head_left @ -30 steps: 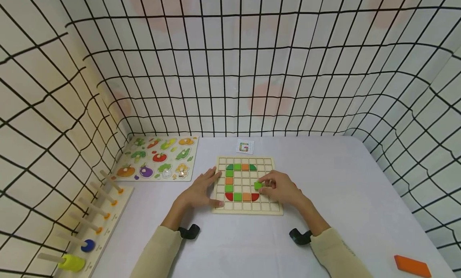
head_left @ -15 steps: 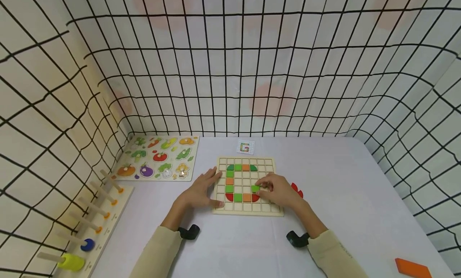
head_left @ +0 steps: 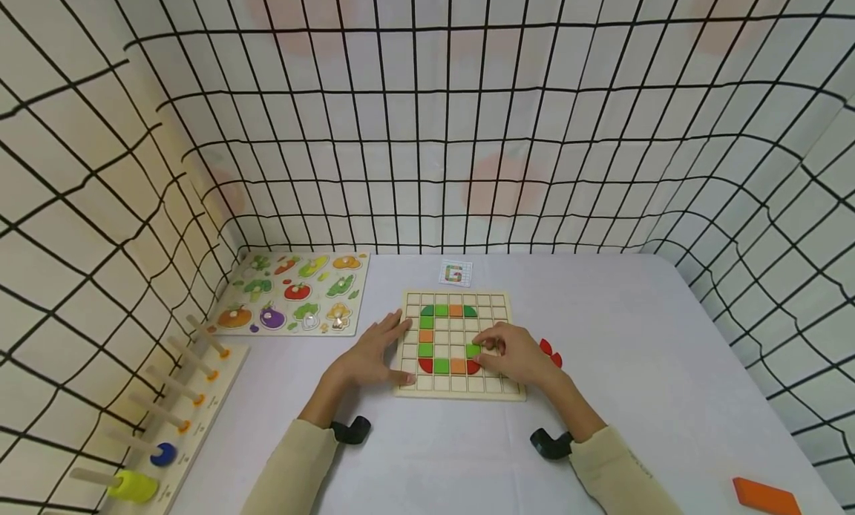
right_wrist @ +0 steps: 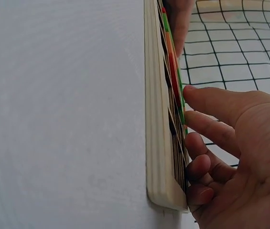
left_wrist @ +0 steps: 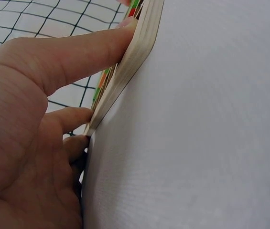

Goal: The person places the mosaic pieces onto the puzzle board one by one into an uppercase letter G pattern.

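Observation:
A wooden grid board (head_left: pixel 434 384) lies on the white cloth with green, orange and red tiles in its squares. They form three sides of a frame, with rounded pieces at the corners. My right hand (head_left: pixel 513 353) pinches a green square tile (head_left: pixel 473 349) between thumb and index finger, low in its cell above the red corner tile (head_left: pixel 473 367). In the right wrist view, the right thumb and index fingertips are at the tile, other fingers curled beside the board. My left hand (head_left: pixel 369 355) spreads along the board's left edge, thumb and fingertips resting on it.
A small pattern card (head_left: pixel 456 272) lies behind the board. Red pieces (head_left: pixel 551 354) sit beside the right hand. A vegetable puzzle (head_left: pixel 314 292) and a peg stand (head_left: pixel 200 418) are at left, an orange block (head_left: pixel 765 496) at front right. Black netting (head_left: pixel 427 138) surrounds the table.
My right hand has moved slightly left and down, bringing the green tile into its cell above the red corner tile; it is still for the last half second. The left hand stays put.

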Motion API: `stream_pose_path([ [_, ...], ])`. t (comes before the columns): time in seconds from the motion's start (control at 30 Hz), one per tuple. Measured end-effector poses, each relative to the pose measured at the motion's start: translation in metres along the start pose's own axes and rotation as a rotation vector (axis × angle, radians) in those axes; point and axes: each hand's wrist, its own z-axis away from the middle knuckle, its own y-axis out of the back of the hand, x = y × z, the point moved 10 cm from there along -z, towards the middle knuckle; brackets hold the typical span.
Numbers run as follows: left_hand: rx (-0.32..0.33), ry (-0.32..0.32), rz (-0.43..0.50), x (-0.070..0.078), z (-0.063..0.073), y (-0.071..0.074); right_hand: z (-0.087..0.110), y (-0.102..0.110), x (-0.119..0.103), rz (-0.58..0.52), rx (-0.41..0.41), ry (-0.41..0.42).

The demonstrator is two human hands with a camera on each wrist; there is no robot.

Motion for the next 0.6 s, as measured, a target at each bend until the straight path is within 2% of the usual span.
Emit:
stream_pose_path([
  [0.2,0.0,-0.005,0.007,0.002,0.001,-0.001,0.002,0.003,0.001,-0.028,0.016,0.022],
  [0.3,0.002,-0.007,0.002,0.003,0.001,-0.001,0.003,0.009,0.004,-0.052,0.028,0.007],
  [0.47,-0.001,0.001,0.002,0.002,0.001,-0.001,0.008,0.022,0.012,-0.046,0.042,-0.013],
  [0.6,0.007,0.01,0.003,0.001,0.001,0.0,0.014,0.04,0.02,-0.018,0.082,-0.011],
])
